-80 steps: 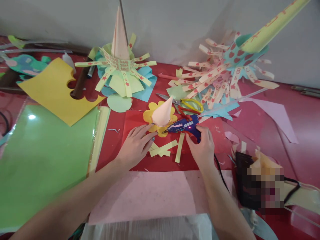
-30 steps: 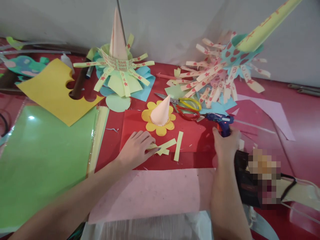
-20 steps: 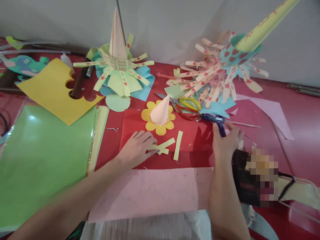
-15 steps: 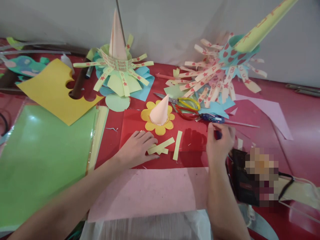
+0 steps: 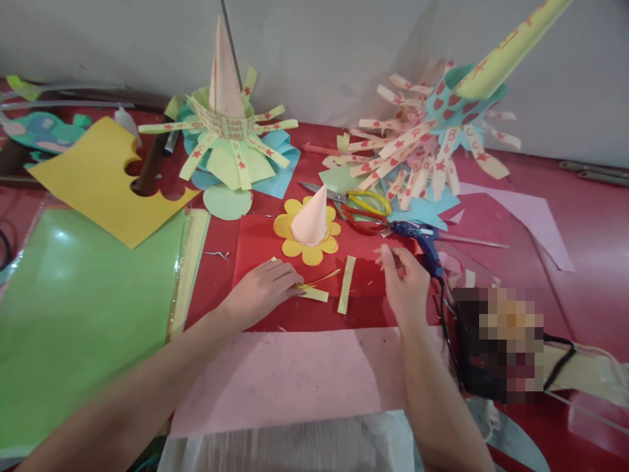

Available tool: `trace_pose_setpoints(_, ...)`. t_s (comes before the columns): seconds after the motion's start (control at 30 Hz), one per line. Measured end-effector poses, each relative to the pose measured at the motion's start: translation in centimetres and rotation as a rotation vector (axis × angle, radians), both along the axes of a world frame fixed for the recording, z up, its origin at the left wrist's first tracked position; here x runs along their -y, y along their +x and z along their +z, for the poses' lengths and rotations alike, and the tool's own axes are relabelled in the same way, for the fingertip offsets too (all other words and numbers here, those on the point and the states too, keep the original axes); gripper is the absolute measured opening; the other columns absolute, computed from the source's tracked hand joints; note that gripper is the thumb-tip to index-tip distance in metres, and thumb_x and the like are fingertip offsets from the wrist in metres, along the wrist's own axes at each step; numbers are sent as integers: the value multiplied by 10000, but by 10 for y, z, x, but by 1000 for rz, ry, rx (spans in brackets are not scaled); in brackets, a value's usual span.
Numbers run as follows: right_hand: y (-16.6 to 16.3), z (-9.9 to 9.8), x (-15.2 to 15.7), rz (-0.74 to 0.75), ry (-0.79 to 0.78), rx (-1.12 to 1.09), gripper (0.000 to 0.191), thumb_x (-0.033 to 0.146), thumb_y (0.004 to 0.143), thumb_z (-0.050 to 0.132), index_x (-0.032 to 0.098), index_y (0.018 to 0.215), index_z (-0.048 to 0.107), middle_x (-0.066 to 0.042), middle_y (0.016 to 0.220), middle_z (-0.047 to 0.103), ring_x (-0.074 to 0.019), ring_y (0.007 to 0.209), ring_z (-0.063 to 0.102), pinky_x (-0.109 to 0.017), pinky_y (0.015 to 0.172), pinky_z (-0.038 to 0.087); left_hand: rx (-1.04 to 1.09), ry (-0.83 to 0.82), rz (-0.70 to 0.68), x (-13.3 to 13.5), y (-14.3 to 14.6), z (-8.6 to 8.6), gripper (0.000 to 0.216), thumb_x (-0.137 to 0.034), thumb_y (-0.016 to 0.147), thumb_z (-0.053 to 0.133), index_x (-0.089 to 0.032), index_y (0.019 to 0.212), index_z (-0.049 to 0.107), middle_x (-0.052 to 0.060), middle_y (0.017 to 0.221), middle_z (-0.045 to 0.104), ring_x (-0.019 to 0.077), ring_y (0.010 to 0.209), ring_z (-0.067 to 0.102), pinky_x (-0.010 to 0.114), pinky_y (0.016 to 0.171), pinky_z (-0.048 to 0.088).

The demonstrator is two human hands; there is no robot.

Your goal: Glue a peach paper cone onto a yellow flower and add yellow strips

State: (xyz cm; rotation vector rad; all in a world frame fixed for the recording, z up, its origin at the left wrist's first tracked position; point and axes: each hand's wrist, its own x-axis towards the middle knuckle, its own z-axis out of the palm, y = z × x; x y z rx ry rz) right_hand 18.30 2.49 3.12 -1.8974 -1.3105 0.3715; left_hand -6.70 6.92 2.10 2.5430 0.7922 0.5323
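My left hand [image 5: 265,288] is closed, its fingertips pinching a pale yellow paper strip [image 5: 322,278] that is turned edge-on. Another pale strip [image 5: 317,296] lies just under it, and one more strip [image 5: 346,285] rests to the right on the red paper sheet [image 5: 255,239]. Behind the strips stands a pink paper cone [image 5: 310,221] on a yellow paper flower [image 5: 309,254]. My right hand [image 5: 407,280] hovers with loosely bent fingers, nothing visible in them. A blue glue gun [image 5: 428,246] lies just behind that hand. Scissors [image 5: 356,203] with yellow and red handles lie beyond the flower.
Two fringed paper crafts with cones stand at the back, one left [image 5: 228,124] and one right [image 5: 442,118]. On the left lie a cut yellow sheet [image 5: 93,183] and a green paper pack [image 5: 98,314]. Pink paper [image 5: 295,373] lies in front; a black box [image 5: 476,354] sits right.
My left hand has picked up one strip from the pile and tilted it on edge. My right hand has moved left, away from the glue gun, uncovering its handle.
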Motion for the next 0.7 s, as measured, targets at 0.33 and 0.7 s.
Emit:
trace_pose_setpoints(0.33, -5, 1, 0, 65, -152, -463, 405, 530, 819, 520, 160, 726, 656, -7, 580, 594, -82, 488, 503, -188, 420, 360, 73, 67, 24, 3, 4, 0, 242, -332, 912, 473, -173, 730, 496, -16, 699, 594, 107, 629, 524, 231, 600, 417)
trace_pose_setpoints(0.7, -24, 9, 3, 474, -540, -888, 342, 498, 741, 625, 164, 779, 690, -55, 714, 689, -111, 505, 597, -216, 427, 483, 137, 437, 85, 13, 2, 1, 83, -91, 851, 521, -172, 849, 504, -13, 726, 622, 108, 636, 546, 230, 586, 406)
